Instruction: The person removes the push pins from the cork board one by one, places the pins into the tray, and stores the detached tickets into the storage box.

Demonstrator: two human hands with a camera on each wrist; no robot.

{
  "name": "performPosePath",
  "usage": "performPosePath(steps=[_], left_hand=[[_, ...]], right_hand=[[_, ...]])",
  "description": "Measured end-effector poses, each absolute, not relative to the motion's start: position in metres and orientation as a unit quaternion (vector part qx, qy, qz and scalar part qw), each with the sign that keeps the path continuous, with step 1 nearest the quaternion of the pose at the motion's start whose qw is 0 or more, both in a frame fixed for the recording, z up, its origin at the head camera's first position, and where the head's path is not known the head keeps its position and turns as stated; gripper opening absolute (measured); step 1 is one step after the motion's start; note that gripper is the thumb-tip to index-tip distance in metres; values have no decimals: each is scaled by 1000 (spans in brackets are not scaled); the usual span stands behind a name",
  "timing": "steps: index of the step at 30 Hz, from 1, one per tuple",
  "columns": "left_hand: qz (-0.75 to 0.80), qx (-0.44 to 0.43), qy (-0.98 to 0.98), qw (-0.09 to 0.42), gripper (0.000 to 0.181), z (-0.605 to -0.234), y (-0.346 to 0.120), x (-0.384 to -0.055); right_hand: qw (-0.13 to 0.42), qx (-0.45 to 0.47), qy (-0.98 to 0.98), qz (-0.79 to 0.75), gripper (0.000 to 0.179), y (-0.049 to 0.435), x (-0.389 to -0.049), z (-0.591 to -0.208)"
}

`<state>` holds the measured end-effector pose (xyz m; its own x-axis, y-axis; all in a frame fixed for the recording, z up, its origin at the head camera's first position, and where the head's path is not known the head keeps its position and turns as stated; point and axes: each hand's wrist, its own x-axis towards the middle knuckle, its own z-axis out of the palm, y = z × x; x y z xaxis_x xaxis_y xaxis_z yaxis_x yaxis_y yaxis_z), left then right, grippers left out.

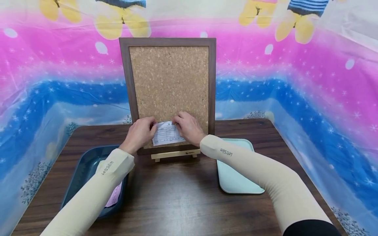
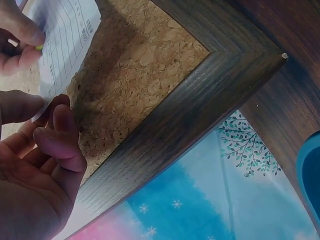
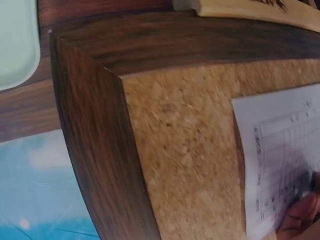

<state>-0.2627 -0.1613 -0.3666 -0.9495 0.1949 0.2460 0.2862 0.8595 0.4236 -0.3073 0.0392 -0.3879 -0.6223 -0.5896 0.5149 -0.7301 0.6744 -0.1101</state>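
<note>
A printed paper form (image 1: 166,133) lies against the lower part of the framed corkboard (image 1: 171,82), slightly tilted. My left hand (image 1: 141,131) pinches its upper left corner between thumb and fingers; the left wrist view shows this corner of the paper (image 2: 62,50) standing a little off the cork. At the form's upper right my right hand (image 1: 189,127) pinches a small yellow-green pin (image 2: 39,47) against the paper, mostly hidden by the fingers. In the right wrist view only the fingertips (image 3: 300,212) of that hand show, over the form.
A small wooden easel (image 1: 175,154) holds up the board on the dark wood table (image 1: 177,203). A dark blue tray (image 1: 78,173) with a pink slip (image 1: 113,196) stands at left, partly under my left sleeve. At right, a pale green tray (image 1: 236,182) lies beneath my right forearm.
</note>
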Motion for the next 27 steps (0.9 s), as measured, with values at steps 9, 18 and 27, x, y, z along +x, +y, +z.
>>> performPosePath(steps=[9, 18, 27], left_hand=[[-234, -127, -959, 99, 13, -367, -162, -264], [-234, -126, -959, 99, 13, -366, -162, -264], [-236, -125, -958, 101, 13, -365, -162, -264]], right_hand=[[236, 367, -883, 172, 14, 39, -307, -394], [249, 366, -879, 179, 14, 39, -308, -398], [247, 352, -884, 183, 13, 37, -303, -396]])
